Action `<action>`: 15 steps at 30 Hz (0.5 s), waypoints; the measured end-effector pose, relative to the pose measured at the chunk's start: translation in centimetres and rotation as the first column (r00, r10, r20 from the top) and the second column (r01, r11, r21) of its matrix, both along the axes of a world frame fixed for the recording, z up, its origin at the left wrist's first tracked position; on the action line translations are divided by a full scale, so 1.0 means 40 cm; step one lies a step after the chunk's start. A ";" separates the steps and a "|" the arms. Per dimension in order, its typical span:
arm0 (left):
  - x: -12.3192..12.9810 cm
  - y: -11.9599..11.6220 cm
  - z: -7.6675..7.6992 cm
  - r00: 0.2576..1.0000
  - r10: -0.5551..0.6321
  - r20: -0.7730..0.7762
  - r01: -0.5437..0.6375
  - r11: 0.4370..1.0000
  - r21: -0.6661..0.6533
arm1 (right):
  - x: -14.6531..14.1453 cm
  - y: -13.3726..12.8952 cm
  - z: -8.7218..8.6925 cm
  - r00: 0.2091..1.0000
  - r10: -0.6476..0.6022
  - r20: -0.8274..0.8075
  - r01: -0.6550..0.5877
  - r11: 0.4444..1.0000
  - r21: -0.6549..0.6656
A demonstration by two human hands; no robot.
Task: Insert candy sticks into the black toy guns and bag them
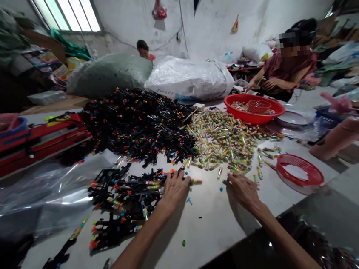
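The left hand is half-curled at the end of a striped candy tube, beside black toy guns. The right hand is pinched short of the candy-tube pile; neither hold is clear.

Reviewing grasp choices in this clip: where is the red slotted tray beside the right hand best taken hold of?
Probably by its raised rim on the near side of the red slotted tray, coming from above and the person's side with the right hand. The rim gives the fingers an edge to pinch, and that side avoids the candy sticks lying to the tray's left.
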State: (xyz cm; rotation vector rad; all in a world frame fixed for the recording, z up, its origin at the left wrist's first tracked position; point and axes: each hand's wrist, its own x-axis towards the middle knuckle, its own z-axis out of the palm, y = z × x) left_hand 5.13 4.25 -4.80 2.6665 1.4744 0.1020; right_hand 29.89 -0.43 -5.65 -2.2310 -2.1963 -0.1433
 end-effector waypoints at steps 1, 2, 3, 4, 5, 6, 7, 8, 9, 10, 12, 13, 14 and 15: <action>-0.021 -0.006 -0.001 1.000 -0.006 -0.009 0.006 1.000 0.002 | -0.015 -0.008 -0.011 1.000 0.016 -0.008 -0.015 0.999 0.042; -0.049 -0.011 0.003 1.000 -0.015 -0.017 0.015 1.000 -0.007 | -0.030 -0.016 -0.021 0.999 0.032 -0.027 -0.030 0.996 0.082; -0.079 -0.012 0.013 1.000 -0.021 -0.018 0.021 0.999 -0.027 | -0.045 -0.022 -0.030 0.997 0.047 -0.054 -0.040 0.992 0.120; -0.107 -0.006 0.026 1.000 -0.018 -0.014 0.017 0.998 -0.053 | -0.060 -0.027 -0.038 0.995 0.053 -0.082 -0.040 0.987 0.156; -0.128 0.008 0.040 1.000 -0.005 -0.007 0.004 0.997 -0.076 | -0.075 -0.030 -0.045 0.993 0.052 -0.107 -0.031 0.981 0.191; -0.139 0.031 0.055 1.000 0.019 0.000 -0.019 0.996 -0.090 | -0.089 -0.029 -0.050 0.991 0.046 -0.126 -0.017 0.975 0.220; -0.139 0.060 0.067 0.999 0.049 0.004 -0.049 0.995 -0.092 | -0.102 -0.027 -0.054 0.990 0.036 -0.138 -0.002 0.970 0.243; -0.127 0.095 0.075 0.997 0.081 0.005 -0.081 0.993 -0.083 | -0.112 -0.024 -0.058 0.989 0.029 -0.145 0.010 0.966 0.259; -0.106 0.133 0.079 0.994 0.110 0.002 -0.110 0.992 -0.068 | -0.120 -0.020 -0.060 0.989 0.023 -0.147 0.018 0.963 0.269; -0.077 0.171 0.078 0.991 0.135 -0.005 -0.135 0.989 -0.061 | -0.125 -0.017 -0.062 0.989 0.022 -0.148 0.020 0.962 0.272; -0.011 0.238 0.064 0.986 0.164 -0.015 -0.165 0.984 -0.067 | -0.128 -0.013 -0.064 0.988 0.031 -0.150 0.012 0.962 0.273; 0.020 0.262 0.054 0.985 0.174 -0.014 -0.175 0.982 -0.070 | -0.127 -0.013 -0.064 0.988 0.036 -0.150 0.007 0.961 0.275; 0.048 0.280 0.044 0.983 0.181 -0.007 -0.181 0.981 -0.070 | -0.125 -0.014 -0.065 0.988 0.042 -0.149 0.001 0.961 0.277; 0.071 0.291 0.034 0.982 0.186 0.005 -0.186 0.980 -0.070 | -0.123 -0.015 -0.066 0.988 0.046 -0.146 -0.003 0.959 0.282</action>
